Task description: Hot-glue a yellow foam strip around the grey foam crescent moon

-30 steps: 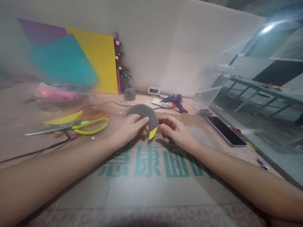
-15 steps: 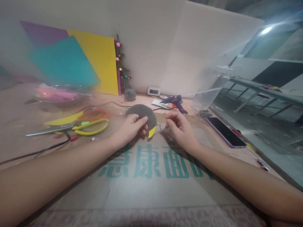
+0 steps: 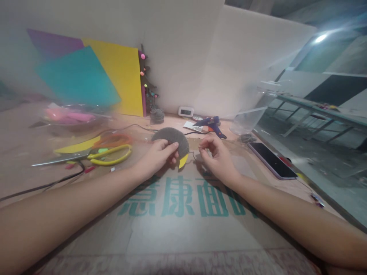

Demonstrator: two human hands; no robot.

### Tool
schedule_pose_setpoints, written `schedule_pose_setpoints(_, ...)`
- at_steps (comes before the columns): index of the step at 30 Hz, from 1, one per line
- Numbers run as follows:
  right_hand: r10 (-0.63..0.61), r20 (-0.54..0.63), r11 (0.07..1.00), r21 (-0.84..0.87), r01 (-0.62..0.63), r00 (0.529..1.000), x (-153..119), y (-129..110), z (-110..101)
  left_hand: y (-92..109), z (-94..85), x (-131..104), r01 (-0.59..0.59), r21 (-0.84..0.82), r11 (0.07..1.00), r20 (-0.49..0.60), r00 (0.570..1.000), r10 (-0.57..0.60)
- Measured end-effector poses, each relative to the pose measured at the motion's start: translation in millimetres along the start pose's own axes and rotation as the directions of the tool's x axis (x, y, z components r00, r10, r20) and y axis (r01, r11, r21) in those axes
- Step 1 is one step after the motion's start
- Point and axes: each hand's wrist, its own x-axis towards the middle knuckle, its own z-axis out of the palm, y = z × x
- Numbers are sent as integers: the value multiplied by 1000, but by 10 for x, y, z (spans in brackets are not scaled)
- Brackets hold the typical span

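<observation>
My left hand (image 3: 163, 152) is closed on a curved crescent (image 3: 173, 136) wound closely with grey yarn. At its near end a bare yellow tip (image 3: 182, 162) sticks out below my thumb. From beside that tip a short grey yarn strand (image 3: 194, 154) curves toward my right hand (image 3: 215, 156). The thumb and forefinger of my right hand are pinched together just right of the crescent, on the yarn; its end between the fingers is too fine to see clearly. Both hands are above printed cardboard (image 3: 183, 233).
Yellow-handled scissors (image 3: 110, 155) and a yellow paper piece (image 3: 77, 146) lie left. A blue glue gun (image 3: 210, 124), a small clock (image 3: 185, 111) and a decorated branch (image 3: 150, 88) are behind. A phone (image 3: 272, 160) lies right, near a clear plastic container (image 3: 249, 114).
Very little differs. My right hand's fingertips have shifted slightly left and closed more tightly; the left hand and the crescent stay in place. The whole view has tilted a touch.
</observation>
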Motion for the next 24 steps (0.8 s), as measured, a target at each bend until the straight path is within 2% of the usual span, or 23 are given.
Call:
schedule_pose_setpoints(14,31,10,999,-39,-31,999,-16,-63,-11,-6,-9,20,19,5,1000,12,1000,-19)
schedule_pose_setpoints(18,126,27,992,22,-126,992,-24,-72,-23,-21,-26,34,-3,11,1000,35,999,2)
schedule_pose_setpoints(21,154,106,988,-21,-153,982,-28,-100,-34,-76,-74,76,-72,11,997,53,996,72)
schedule_pose_setpoints(24,117,257,990,-107,-92,959,-36,-130,-24,-140,-128,122,-139,-14,990,44,989,140)
